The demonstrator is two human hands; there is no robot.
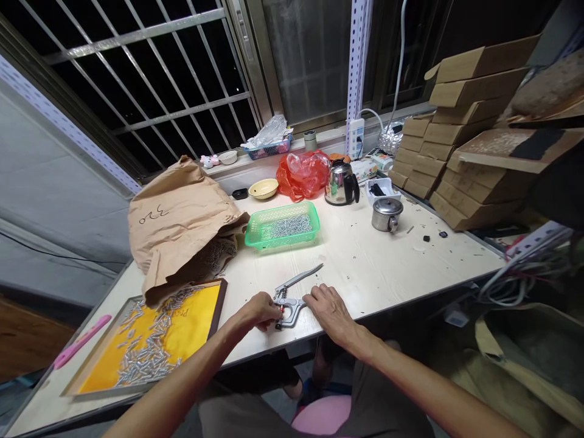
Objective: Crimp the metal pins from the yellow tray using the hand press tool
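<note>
Grey metal spring-loaded pliers (292, 310) lie near the table's front edge, with one long handle standing out toward the back right. My left hand (261, 311) is closed at the jaw end, its fingertips pinched beside a small red spot; what they hold is too small to tell. Over the end of the other handle, my right hand (332, 313) is closed with its fingers curled down. Behind the pliers sits a green perforated basket (255, 234) holding many small silvery metal pieces.
A yellow-lined tray (201, 310) with scattered metal pieces lies at left, beside a pink-handled tool (82, 342). A large paper bag (177, 213) leans above it. Farther back are a red plastic bag (301, 174), kettle (340, 182), lidded metal cup (387, 214) and stacked cardboard boxes (456, 134).
</note>
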